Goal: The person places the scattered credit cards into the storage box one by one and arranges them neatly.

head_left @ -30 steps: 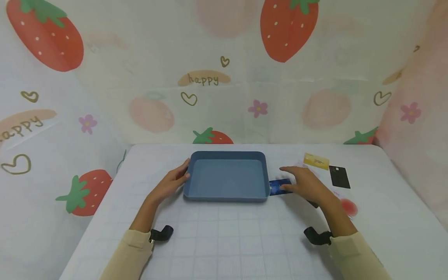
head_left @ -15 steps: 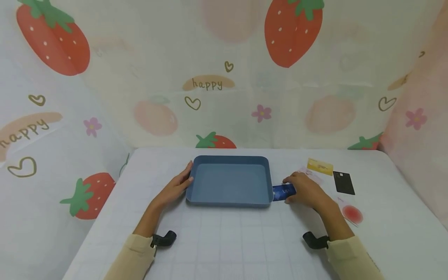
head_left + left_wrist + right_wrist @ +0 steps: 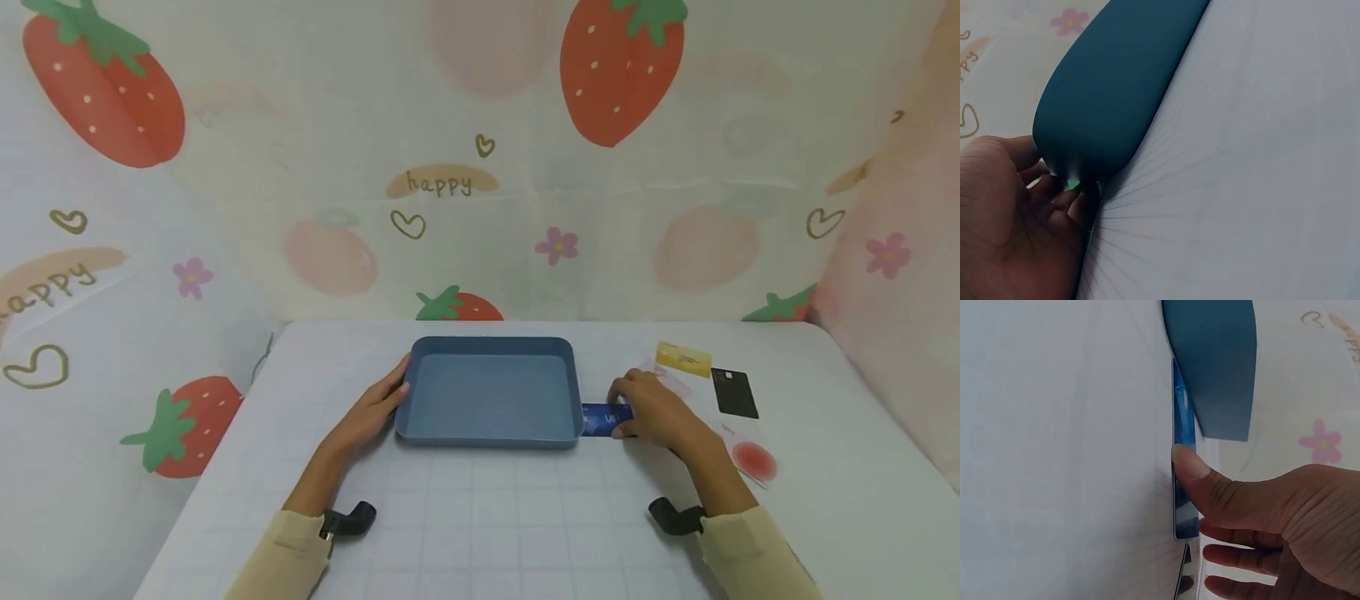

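Observation:
A shallow blue-grey tray [image 3: 487,400] stands on the white table. My left hand [image 3: 371,408] rests against its left side wall, thumb and fingertips touching the outside. In the left wrist view, the fingers are partly dark beside the tray's end [image 3: 1094,94]. A blue bank card [image 3: 600,419] lies flat, its left end at the tray's right wall. My right hand [image 3: 654,406] pinches this card across its long edges. From the right wrist, the thumb lies on the near edge of the blue card [image 3: 1185,425]. Part of another dark card [image 3: 1185,578] shows below it.
Right of the right hand lie a yellow card [image 3: 683,358], a black card [image 3: 735,393] and a pale card with a red circle [image 3: 753,461]. Another pale pinkish card [image 3: 670,382] is partly behind the hand. Strawberry-printed cloth walls [image 3: 517,183] enclose the table's back and sides.
The right hand's fingers have come down and closed on the blue card's edges. That card has turned slightly, straighter to the tray. The left hand stays at the tray.

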Tool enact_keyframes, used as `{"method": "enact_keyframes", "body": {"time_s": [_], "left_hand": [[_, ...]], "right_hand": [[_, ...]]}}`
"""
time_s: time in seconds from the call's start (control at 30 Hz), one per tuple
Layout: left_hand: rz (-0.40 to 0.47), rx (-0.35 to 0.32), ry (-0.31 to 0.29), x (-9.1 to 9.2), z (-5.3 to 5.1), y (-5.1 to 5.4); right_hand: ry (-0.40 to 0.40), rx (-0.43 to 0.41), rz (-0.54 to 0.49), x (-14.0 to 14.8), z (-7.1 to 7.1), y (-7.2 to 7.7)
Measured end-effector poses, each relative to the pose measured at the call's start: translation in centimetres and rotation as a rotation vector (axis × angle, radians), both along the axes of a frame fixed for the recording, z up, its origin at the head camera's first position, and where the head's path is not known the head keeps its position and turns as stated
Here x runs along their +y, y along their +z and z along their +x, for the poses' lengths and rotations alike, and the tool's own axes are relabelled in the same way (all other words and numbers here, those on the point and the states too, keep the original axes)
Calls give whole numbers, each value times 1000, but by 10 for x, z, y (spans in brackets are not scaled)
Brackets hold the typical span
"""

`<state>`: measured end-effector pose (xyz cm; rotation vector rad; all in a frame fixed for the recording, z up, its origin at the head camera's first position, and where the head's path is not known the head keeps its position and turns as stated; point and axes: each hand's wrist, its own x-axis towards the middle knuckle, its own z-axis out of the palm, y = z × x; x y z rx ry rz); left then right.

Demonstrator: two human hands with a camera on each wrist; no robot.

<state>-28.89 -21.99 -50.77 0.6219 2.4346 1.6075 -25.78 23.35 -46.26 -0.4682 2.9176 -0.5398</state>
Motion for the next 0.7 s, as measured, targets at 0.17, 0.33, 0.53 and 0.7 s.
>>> {"method": "enact_keyframes", "body": {"time_s": [0.17,0.33,0.53,0.7], "left_hand": [[18,-23,13,-4,5,-3],[21,-26,2,-3,5,-4],[34,-30,17,-2,0,-3],[36,-29,16,-3,-2,-5]], "right_hand": [[-6,-31,-35,-1,1,-1],[-27,-60,-56,1,3,-1],[-22,-45,-40,2,0,2],[-10,-41,-23,4,-1,4]]}}
